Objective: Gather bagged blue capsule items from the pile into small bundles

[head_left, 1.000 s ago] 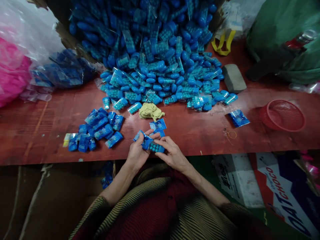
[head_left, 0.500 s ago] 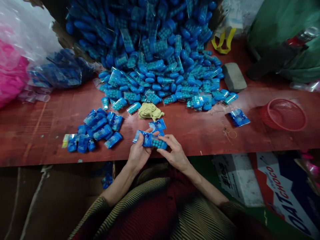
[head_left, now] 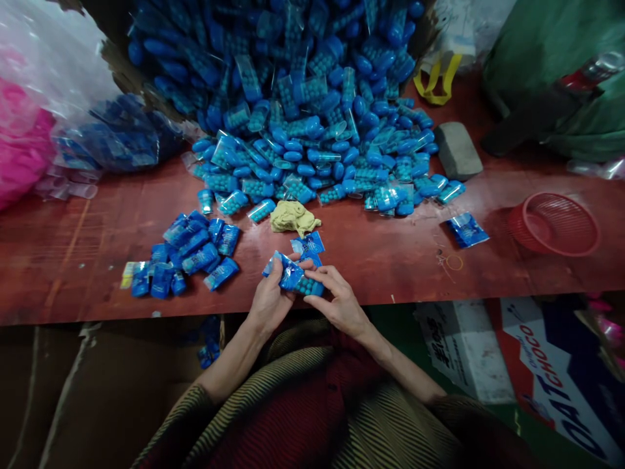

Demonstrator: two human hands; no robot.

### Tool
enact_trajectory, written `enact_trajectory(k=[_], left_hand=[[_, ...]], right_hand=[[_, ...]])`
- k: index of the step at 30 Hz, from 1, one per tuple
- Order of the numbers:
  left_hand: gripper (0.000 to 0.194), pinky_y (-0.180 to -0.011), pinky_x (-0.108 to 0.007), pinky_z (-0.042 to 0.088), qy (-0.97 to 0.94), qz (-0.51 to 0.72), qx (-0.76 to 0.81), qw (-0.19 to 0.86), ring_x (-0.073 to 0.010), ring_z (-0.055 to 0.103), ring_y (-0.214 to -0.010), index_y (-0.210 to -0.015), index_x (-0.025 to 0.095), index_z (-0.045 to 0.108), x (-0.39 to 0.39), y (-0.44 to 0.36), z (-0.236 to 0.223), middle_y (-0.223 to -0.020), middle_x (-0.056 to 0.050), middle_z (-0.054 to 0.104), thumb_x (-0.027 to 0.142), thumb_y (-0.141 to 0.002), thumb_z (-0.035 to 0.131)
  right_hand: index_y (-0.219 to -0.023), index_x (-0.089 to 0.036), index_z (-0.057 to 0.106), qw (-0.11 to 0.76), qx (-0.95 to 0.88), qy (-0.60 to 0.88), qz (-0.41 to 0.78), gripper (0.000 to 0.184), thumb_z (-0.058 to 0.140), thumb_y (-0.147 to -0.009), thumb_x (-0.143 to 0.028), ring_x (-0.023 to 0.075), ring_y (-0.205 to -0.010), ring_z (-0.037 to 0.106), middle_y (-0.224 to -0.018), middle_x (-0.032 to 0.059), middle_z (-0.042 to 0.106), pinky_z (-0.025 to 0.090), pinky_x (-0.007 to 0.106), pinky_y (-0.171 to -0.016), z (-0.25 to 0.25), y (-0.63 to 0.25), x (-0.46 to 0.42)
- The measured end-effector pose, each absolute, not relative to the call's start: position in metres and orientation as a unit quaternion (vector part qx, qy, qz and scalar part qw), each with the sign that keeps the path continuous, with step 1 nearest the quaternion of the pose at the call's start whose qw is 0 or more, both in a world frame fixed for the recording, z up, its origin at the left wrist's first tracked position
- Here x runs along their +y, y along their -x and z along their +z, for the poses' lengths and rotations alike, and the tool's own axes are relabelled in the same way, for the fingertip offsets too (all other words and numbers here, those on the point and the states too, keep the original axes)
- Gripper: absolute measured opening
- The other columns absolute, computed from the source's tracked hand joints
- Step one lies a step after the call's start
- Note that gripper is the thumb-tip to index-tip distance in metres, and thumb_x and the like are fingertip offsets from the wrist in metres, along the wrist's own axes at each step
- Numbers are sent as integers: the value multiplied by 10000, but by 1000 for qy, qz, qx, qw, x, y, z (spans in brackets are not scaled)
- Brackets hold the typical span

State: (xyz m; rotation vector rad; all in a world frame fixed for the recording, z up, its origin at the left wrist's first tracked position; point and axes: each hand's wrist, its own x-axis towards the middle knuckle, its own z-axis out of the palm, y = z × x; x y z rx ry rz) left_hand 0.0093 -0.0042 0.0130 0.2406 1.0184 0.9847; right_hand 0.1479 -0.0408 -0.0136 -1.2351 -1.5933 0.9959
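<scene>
Sleeve [head_left: 291, 276] is being pinched by left hand [head_left: 269, 298], half curled; bottle [head_left: 310, 286] is being gripped at its cap end by right hand [head_left: 342, 305], fingers nearly closed; its other end is being covered by the sleeve; both are being held over the near edge of the counter [head_left: 390, 267], mid-length.

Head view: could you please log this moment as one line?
left hand: grips blue printed wrapper; right hand: holds bead-filled bottle; bottle: partly covered by wrapper
</scene>
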Motion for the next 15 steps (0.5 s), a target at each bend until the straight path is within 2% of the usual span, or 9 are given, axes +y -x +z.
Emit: enact_trajectory(k=[6,9,12,15], left_hand=[[286,-786,-300,513,-132,476,460,738,-170,670,-790,-867,140,626,-7,-15,12,-838,-55,719,372,-717,704],[266,-784,-297,509,-128,479,474,728,-159,666,-752,-833,138,623,-7,-14,10,-805,-41,715,309,-673,747],[226,-772,-288,509,-119,461,477,739,-158,663,-734,-808,131,630,-6,-10,7,-778,-42,710,261,-667,750],[183,-743,-263,512,-111,432,460,767,-143,658,-714,-829,130,644,-5,-6,4,-800,-50,712,232,-698,721]], right_hand=[[-1296,-261,489,403,-652,568,301,445,539,-855,-230,201,-945,566,-1073,89,483,559,349,-758,-19,-141,-46],[-1346,-241,439,372,-681,568,274,482,516,-870,-236,231,-992,561,-1097,111,476,551,391,-809,-19,-139,-47],[-1378,-248,393,368,-685,523,351,528,525,-868,-212,225,-1065,548,-1147,110,500,511,398,-899,-15,-145,-44],[-1338,-274,446,386,-653,459,463,467,497,-883,-181,189,-1083,559,-1164,76,555,490,370,-928,-11,-154,-38]])
